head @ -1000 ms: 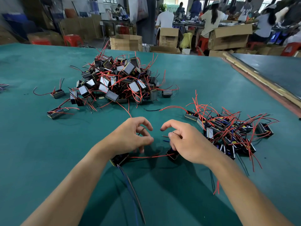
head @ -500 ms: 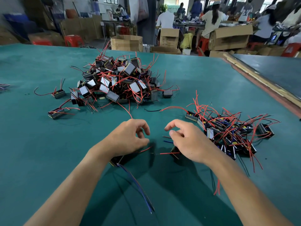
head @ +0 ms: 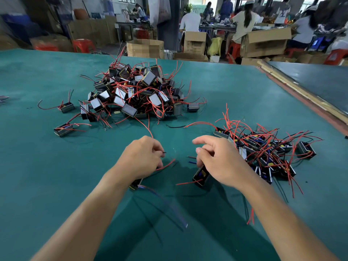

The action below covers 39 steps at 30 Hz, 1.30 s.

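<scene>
Left hand (head: 143,159): fingers curled, pinching a red lead (head: 166,164). A black block (head: 136,183) shows under the wrist, with blurred blue leads (head: 169,206) running nearward. Right hand (head: 220,162): index finger extended, other fingers curled round a second black block (head: 201,177) with a yellow part. Large heap of wired blocks (head: 139,93) far, left of centre; smaller heap (head: 267,147) just right of the right hand. Green table mat (head: 47,176) under all.

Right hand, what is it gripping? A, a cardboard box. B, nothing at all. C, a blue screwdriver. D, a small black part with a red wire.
D: the right hand curls its fingers round a small black part with a red wire trailing out; the left hand pinches another part's wires.
</scene>
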{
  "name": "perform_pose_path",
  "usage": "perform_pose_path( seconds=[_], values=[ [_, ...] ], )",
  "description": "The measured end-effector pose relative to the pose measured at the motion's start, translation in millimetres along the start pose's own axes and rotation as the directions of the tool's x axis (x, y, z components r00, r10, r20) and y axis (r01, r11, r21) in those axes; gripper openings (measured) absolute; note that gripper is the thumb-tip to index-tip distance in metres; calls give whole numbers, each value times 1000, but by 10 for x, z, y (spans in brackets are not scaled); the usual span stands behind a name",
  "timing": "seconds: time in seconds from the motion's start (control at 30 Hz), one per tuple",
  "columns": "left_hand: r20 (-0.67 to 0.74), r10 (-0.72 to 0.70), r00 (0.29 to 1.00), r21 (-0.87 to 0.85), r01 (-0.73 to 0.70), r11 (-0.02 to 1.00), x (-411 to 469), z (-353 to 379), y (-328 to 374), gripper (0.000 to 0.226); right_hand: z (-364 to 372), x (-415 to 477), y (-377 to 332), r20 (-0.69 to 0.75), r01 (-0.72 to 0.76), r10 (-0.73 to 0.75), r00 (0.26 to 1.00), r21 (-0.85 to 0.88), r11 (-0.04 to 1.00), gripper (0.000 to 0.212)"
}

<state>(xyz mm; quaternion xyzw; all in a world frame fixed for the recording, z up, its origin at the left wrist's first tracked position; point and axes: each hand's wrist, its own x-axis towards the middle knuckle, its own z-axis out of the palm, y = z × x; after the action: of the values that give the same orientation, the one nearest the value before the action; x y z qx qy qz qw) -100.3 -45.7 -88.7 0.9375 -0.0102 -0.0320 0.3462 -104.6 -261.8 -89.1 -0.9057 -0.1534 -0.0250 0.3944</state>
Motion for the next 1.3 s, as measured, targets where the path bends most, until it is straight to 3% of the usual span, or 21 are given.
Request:
perform_pose_path(
  seconds=[0.1, 0.27, 0.6, 0.83, 1.03, 1.3],
  values=[
    [26, -39, 999, -191, 43, 981, 31, 36, -8, 27, -14, -3, -6, -3, -15, 15, 1000, 24, 1000, 18],
    [118, -63, 991, -333, 99, 938, 40, 100, 77, 29, -23, -16, -39, 3, 9, -9, 1000, 22, 1000, 16],
    [257, 77, 963, -573, 88, 815, -7, 98, 121, 18, -7, -23, -51, 7, 37, -37, 999, 10, 999, 10],
    [271, 168, 948, -567, 16, 824, -80, 70, 207, 13, -17, -22, -63, 7, 38, -38, 999, 58, 998, 15],
    [306, 184, 934, -599, 38, 800, -106, 68, 252, 13, -37, -9, -76, -116, 89, -78, 990, 96, 991, 20],
    [322, 195, 926, -580, 30, 814, -84, 80, 236, 23, -40, -32, -132, -36, 13, -4, 999, 254, 967, 20]
  ],
)
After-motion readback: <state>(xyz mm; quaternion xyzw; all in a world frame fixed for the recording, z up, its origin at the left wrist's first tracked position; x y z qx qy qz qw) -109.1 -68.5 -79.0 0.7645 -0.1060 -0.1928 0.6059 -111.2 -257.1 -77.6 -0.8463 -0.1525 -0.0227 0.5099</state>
